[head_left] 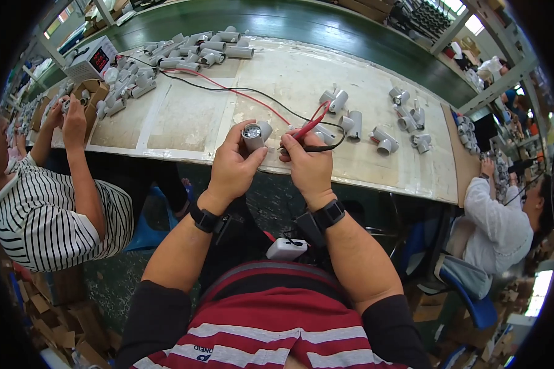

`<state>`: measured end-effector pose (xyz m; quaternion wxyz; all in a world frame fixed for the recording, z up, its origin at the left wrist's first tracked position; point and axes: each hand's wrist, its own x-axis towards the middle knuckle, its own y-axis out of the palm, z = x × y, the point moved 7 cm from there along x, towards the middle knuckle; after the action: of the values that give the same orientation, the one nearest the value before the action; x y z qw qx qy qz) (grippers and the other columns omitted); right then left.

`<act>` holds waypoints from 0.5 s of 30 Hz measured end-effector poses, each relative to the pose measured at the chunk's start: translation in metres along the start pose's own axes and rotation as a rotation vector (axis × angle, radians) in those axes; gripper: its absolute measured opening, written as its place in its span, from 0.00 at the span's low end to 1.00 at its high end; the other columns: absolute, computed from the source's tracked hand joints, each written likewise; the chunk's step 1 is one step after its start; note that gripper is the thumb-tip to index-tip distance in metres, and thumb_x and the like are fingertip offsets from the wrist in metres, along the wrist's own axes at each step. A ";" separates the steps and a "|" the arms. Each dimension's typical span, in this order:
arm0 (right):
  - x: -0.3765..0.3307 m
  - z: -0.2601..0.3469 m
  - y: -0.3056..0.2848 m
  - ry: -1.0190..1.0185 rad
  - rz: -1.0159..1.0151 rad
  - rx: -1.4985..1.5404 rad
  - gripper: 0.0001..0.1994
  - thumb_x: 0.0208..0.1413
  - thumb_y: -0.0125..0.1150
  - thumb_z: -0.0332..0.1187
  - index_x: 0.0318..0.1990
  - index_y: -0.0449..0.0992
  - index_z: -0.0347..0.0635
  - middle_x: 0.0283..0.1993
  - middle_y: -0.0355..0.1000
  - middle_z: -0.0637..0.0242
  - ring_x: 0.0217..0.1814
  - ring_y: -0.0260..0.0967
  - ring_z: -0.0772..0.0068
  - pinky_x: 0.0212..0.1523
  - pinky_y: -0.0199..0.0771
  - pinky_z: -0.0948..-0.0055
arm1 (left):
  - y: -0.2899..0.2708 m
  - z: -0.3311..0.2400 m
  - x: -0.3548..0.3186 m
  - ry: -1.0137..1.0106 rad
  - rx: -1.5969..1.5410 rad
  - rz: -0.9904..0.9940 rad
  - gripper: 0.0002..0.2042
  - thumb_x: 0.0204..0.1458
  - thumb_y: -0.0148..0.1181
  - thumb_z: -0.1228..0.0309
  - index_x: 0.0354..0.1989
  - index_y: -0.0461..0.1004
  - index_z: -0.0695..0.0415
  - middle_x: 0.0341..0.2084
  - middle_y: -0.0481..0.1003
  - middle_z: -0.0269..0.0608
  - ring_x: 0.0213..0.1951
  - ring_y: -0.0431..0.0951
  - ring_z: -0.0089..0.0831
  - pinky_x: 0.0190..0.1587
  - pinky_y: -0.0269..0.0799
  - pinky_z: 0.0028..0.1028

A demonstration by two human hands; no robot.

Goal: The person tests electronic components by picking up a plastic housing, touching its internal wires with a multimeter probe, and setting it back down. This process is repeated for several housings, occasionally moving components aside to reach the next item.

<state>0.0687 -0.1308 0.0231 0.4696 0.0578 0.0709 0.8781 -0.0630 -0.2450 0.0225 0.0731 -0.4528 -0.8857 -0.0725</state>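
Note:
My left hand [235, 158] is closed around a grey cylindrical housing [253, 138] with a side stub. Its round end, with small shiny lenses or LEDs, faces up. In my right hand [308, 165] are a red test probe [308, 128] and a black test probe [319, 147], pinched together close to the housing. Whether their tips touch it I cannot tell. From the probes a red wire and a black wire [252, 92] run across the table to a white box-shaped power supply [92, 59] with a red display at the far left.
A heap of grey housings [212, 46] covers the table's far left; several more [385, 141] lie to the right. Beside the heap stands a cardboard box [91, 98]. Co-workers sit at left [55, 209] and right [498, 221]. A white power bank-like block [286, 248] is below my hands.

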 end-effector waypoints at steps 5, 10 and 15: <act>0.003 -0.001 0.003 -0.004 0.009 -0.003 0.08 0.65 0.66 0.31 0.44 0.80 0.35 0.34 0.79 0.65 0.32 0.77 0.77 0.33 0.81 0.77 | -0.002 0.001 0.000 -0.005 -0.015 -0.008 0.26 0.58 0.65 0.79 0.66 0.67 0.59 0.47 0.78 0.41 0.47 0.77 0.24 0.50 0.75 0.25; 0.007 -0.005 0.008 0.010 0.024 -0.039 0.07 0.65 0.66 0.31 0.42 0.80 0.35 0.32 0.79 0.66 0.31 0.76 0.78 0.32 0.80 0.77 | -0.001 0.000 0.001 -0.002 -0.022 -0.005 0.26 0.58 0.65 0.79 0.65 0.67 0.59 0.47 0.78 0.40 0.46 0.77 0.23 0.50 0.75 0.25; 0.010 -0.007 0.008 0.022 0.021 -0.071 0.07 0.64 0.66 0.31 0.40 0.81 0.36 0.32 0.78 0.67 0.30 0.76 0.79 0.31 0.79 0.78 | 0.000 -0.001 0.002 -0.017 -0.021 0.017 0.26 0.58 0.65 0.79 0.65 0.67 0.59 0.47 0.78 0.40 0.47 0.77 0.23 0.50 0.75 0.25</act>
<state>0.0553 -0.1275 0.0185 0.4613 0.0320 0.0444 0.8855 -0.0641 -0.2436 0.0243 0.0616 -0.4617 -0.8815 -0.0773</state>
